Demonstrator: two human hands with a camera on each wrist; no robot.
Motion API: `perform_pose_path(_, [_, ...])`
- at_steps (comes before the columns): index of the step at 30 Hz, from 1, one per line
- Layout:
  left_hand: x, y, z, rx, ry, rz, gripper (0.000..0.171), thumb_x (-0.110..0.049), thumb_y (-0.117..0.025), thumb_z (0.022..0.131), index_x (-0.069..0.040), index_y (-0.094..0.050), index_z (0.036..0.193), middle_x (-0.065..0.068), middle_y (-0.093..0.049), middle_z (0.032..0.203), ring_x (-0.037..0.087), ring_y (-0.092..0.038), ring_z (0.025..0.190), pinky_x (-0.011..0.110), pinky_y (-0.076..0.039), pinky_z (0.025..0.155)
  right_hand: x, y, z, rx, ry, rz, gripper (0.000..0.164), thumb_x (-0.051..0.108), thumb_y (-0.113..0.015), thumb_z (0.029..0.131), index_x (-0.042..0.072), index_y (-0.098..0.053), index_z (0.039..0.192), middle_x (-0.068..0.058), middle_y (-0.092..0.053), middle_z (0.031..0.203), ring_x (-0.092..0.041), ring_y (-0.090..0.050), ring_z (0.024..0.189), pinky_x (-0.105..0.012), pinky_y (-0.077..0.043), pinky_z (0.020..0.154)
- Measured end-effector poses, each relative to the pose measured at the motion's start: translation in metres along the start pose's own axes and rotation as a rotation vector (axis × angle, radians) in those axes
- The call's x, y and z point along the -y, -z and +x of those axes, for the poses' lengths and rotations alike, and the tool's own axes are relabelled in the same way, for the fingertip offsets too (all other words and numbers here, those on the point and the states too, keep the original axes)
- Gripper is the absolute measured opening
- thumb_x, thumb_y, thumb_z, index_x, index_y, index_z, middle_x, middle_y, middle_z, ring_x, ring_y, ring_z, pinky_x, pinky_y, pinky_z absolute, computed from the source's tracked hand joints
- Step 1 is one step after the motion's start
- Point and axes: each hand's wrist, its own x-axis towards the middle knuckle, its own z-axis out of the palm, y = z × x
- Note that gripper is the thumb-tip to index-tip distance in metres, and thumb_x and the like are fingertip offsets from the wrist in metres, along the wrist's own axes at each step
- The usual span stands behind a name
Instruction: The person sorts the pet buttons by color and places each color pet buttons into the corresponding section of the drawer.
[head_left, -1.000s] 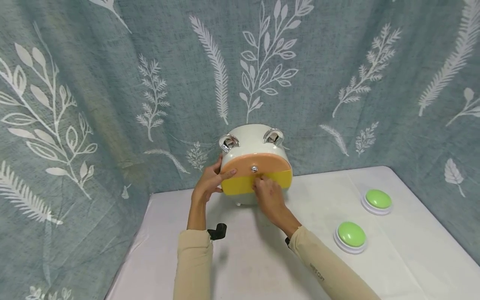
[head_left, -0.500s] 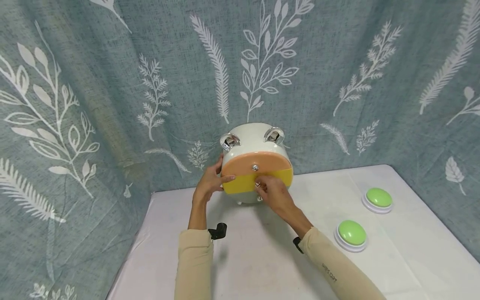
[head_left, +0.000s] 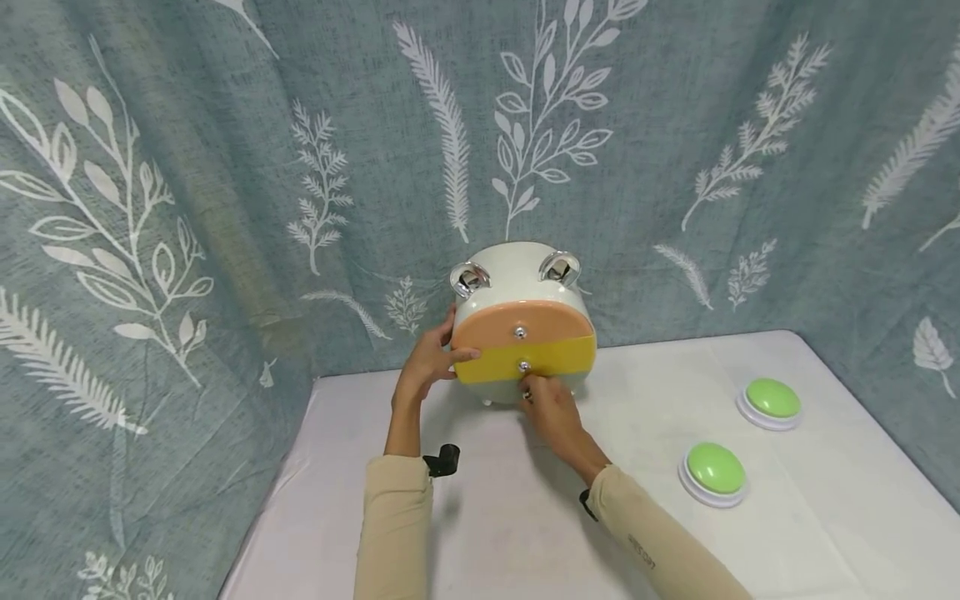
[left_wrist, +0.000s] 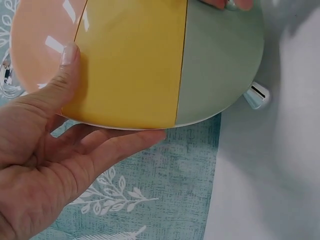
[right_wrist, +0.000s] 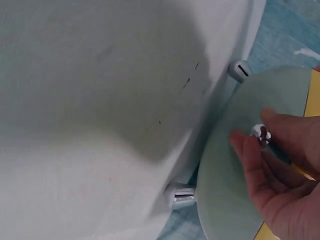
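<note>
A small white drawer cabinet with two silver ear-like rings stands at the back of the table. Its rounded front has an orange drawer, a yellow drawer and a grey-green drawer, all flush. My left hand grips the cabinet's left side, thumb on the front face and fingers around the edge. Low on the front, my right hand has thumb and fingers about the silver knob of the grey-green drawer, pinching it. The upper two knobs show uncovered in the head view.
Two green push buttons, a nearer one and a farther one, sit on the white-covered table to the right. A blue-green leaf-patterned curtain hangs close behind the cabinet. Silver feet support the cabinet.
My right hand has moved down from the yellow drawer's knob to the grey-green drawer's knob. The left hand keeps its grip on the cabinet's side. The view has shifted slightly.
</note>
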Motion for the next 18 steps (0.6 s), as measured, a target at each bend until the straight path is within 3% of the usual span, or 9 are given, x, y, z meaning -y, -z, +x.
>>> perform_pose_path(6, [0.000, -0.001, 0.001, -0.013, 0.004, -0.001, 0.097, -0.018, -0.076, 0.097, -0.027, -0.011, 0.169, 0.015, -0.026, 0.174, 0.043, -0.051, 0.145, 0.062, -0.055, 0.103, 0.002, 0.006, -0.007, 0.024, 0.011, -0.041, 0.015, -0.002, -0.084, 0.082, -0.001, -0.079, 0.097, -0.010, -0.079, 0.090, -0.021, -0.074, 0.083, -0.037, -0.062, 0.075])
perform_pose_path(14, [0.002, 0.000, 0.002, 0.003, -0.010, 0.002, 0.097, -0.022, -0.075, 0.098, -0.029, -0.009, 0.168, 0.015, -0.024, 0.174, 0.043, -0.050, 0.146, 0.062, -0.054, 0.106, 0.010, 0.021, -0.052, 0.050, 0.101, -0.066, 0.016, -0.003, -0.087, 0.079, 0.003, -0.078, 0.091, -0.005, -0.079, 0.085, -0.017, -0.073, 0.078, -0.030, -0.059, 0.071])
perform_pose_path(18, [0.002, 0.001, 0.001, 0.001, -0.003, 0.005, 0.098, -0.022, -0.076, 0.098, -0.030, -0.008, 0.169, 0.014, -0.024, 0.175, 0.042, -0.049, 0.147, 0.061, -0.055, 0.105, 0.015, 0.028, -0.068, 0.117, 0.109, -0.026, 0.017, 0.001, -0.088, 0.079, 0.002, -0.079, 0.093, -0.005, -0.081, 0.085, -0.015, -0.075, 0.077, -0.025, -0.058, 0.068])
